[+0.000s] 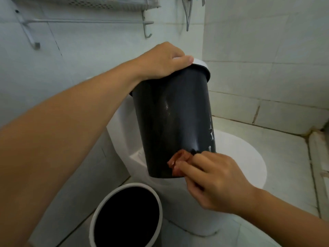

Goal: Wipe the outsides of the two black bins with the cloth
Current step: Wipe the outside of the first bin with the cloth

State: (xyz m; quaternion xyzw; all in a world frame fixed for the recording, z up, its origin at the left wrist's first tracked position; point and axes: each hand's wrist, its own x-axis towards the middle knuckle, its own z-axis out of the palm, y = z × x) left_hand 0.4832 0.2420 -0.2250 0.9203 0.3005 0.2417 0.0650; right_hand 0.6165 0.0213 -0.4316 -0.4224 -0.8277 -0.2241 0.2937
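Head view: above the toilet lid (pixel 245 157), the left hand (pixel 163 59) grips the rim of a black bin (pixel 174 118), long axis near upright, top tilted away. White markings on its right side are unreadable. The right hand (pixel 219 182) pinches a reddish cloth (pixel 178 163) against its base. A second bin (pixel 126 216) stands on the floor below, mouth up.

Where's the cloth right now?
The cloth is bunched in the right hand, pressed against the lower side of the held black bin, right of centre in the head view, above the toilet.

White toilet (pixel 245 157) w/ lid shut, metal towel rail (pixel 89 21) on tiled wall (pixel 267 50).
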